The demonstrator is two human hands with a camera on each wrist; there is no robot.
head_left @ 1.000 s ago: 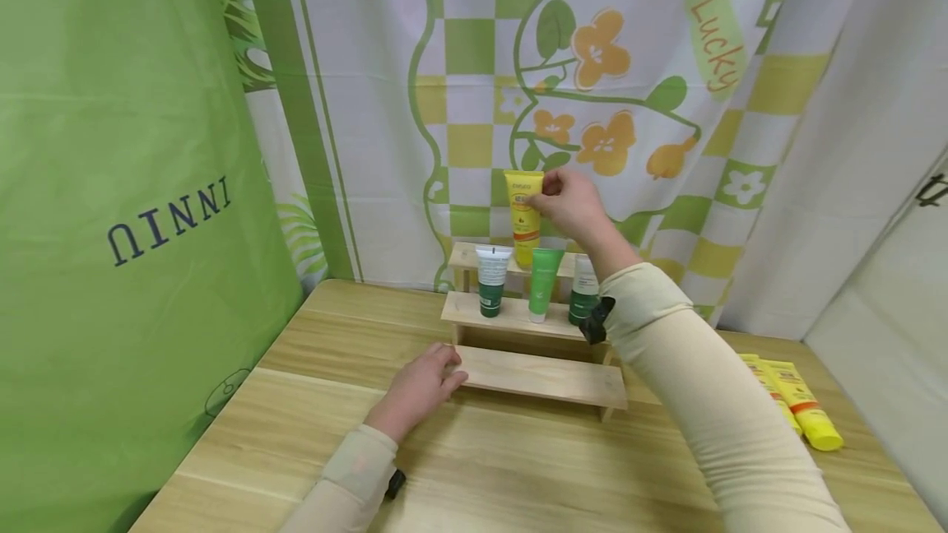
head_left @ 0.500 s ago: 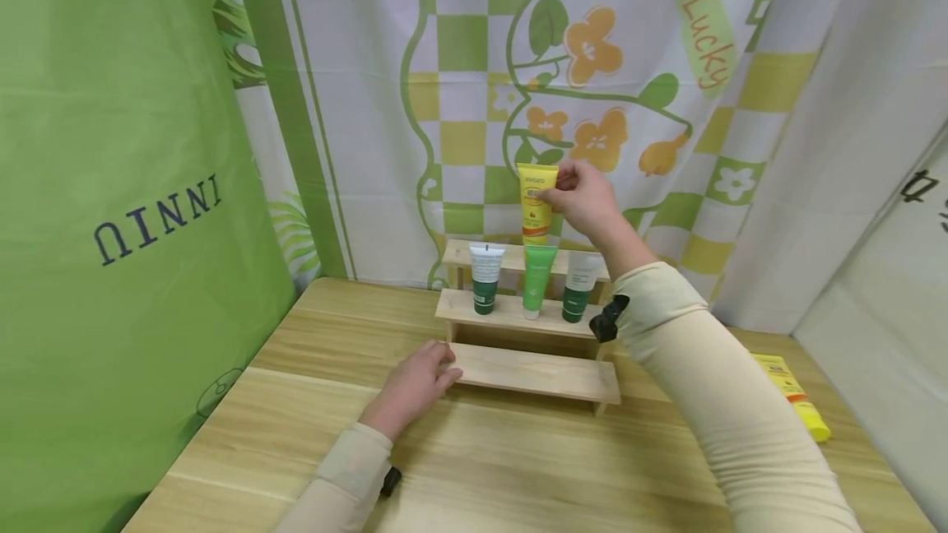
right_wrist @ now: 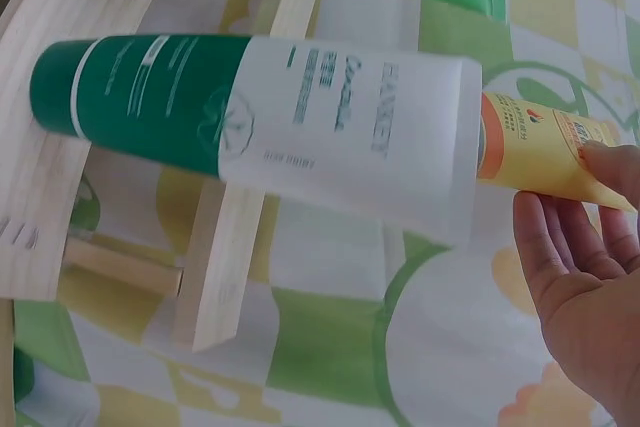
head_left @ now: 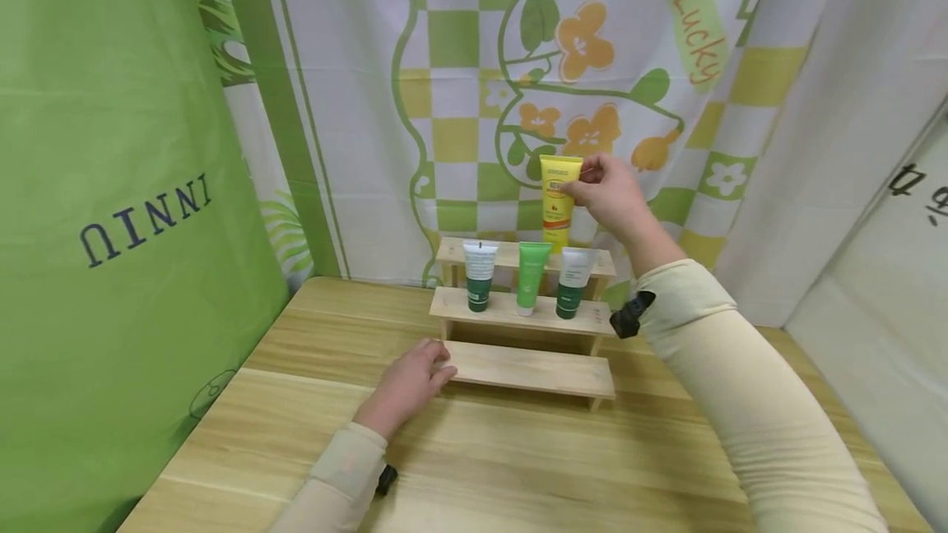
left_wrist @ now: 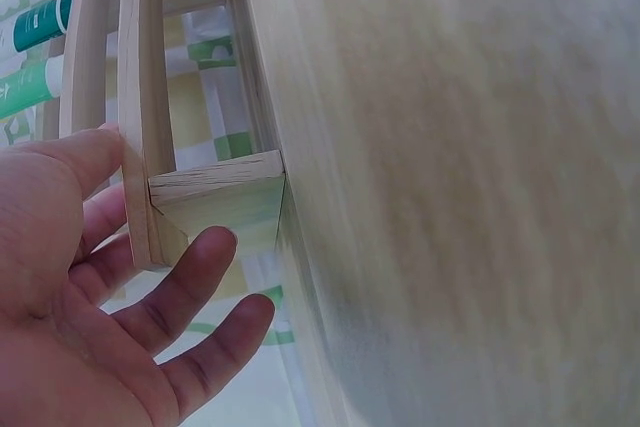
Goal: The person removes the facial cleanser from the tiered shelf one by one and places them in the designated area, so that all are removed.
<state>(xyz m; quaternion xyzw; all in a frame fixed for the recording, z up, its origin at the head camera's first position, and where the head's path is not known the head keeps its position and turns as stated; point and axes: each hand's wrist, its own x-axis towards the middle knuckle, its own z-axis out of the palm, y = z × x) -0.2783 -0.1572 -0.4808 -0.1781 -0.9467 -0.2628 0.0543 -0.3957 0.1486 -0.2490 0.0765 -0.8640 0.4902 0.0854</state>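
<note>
My right hand (head_left: 609, 192) pinches the upper part of a yellow squeeze tube (head_left: 557, 208) between thumb and fingers. The tube is upright over the top step of a wooden three-step shelf (head_left: 526, 368); I cannot tell whether its cap touches the board. On the middle step stand a white and dark-green tube (head_left: 480, 276), a bright green tube (head_left: 531, 278) and another white and dark-green tube (right_wrist: 340, 122), caps down. My left hand (head_left: 407, 385) holds the left end of the lowest step, the board between thumb and fingers (left_wrist: 105, 212), two other fingers spread away.
The shelf stands on a wood-grain table (head_left: 481, 467). Close behind it hangs a patterned curtain (head_left: 462, 39). A green cloth (head_left: 133, 336) borders the left side, and a white cloth (head_left: 874, 270) the right.
My right hand has moved the yellow tube to the right along the top step. The view has shifted, and the yellow tubes at the table's right are no longer seen. My left hand keeps its place.
</note>
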